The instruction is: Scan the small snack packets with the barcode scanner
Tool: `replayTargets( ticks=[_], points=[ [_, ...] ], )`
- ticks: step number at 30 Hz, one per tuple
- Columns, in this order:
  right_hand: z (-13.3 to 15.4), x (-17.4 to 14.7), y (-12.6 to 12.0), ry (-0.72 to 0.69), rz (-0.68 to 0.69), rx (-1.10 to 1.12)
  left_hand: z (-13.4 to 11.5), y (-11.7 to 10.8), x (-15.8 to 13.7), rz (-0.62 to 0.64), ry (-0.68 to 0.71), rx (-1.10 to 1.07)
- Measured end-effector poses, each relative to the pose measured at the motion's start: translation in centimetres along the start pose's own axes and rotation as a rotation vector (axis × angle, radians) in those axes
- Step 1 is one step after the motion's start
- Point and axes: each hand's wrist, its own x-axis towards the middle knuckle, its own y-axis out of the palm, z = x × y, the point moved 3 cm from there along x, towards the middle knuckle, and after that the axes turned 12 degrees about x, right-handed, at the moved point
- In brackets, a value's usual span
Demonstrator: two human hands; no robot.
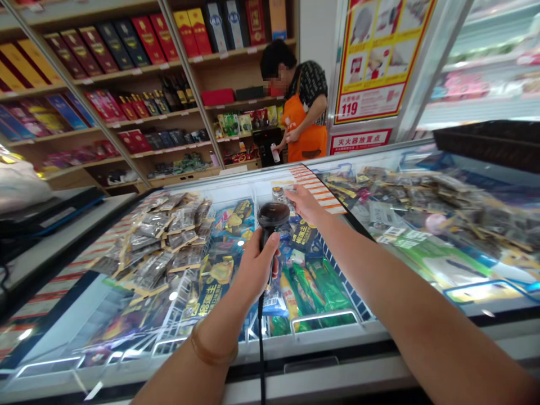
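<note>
Beyond the left grip [257,259] and the right grip [304,201], tall wooden shelves [225,72] of boxed goods. Beneath both grips, a chest freezer [320,388] with wire baskets. Past the freezer, farther off than the right grip, a co-worker [307,132] in an orange apron. Left of the left grip, a heap of packets [158,239]; nearer than the right grip, green bags [318,281]. Wrapped by the left grip, a black corded scanner [273,215]. Pinched in the right grip's fingertips, just beyond the scanner, a small packet [278,194].
</note>
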Motion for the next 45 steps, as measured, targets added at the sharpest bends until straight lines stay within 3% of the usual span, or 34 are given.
replayTargets(
  ticks=[12, 22, 24, 28, 31, 36, 41, 45],
  points=[
    [0.1, -0.1, 0.6, -0.024, 0.028, 0.024, 0.6, 0.4, 0.0, 0.050, -0.010, -0.005],
    [0.0, -0.1, 0.9, -0.066, -0.017, -0.144, 0.4, 0.7, -0.1, 0.072, -0.023, -0.008],
    [-0.1, 0.1, 0.1, -0.110, -0.049, -0.240, 0.2, 0.8, -0.3, 0.070, -0.032, -0.015],
    [0.0, 0.4, -1.8, -0.281, -0.245, -0.620, -0.5, 0.7, -0.5, 0.030, -0.052, -0.056],
    [-0.2, 0.4, -2.2, -0.247, -0.286, -0.695, -1.4, 0.1, -0.6, -0.051, -0.079, -0.142],
    [0.0, -0.5, -1.4, -0.161, -0.319, -0.621, -3.5, -3.2, -1.2, -0.148, -0.094, -0.266],
    [0.2, -0.7, -0.2, -0.119, -0.279, -0.610, -3.5, -10.3, -3.6, -0.353, -0.001, -0.271],
    [-0.5, 0.0, 4.6, -0.104, -0.196, -0.700, -1.9, -16.3, -5.8, -0.502, -0.009, -0.288]
  ],
)
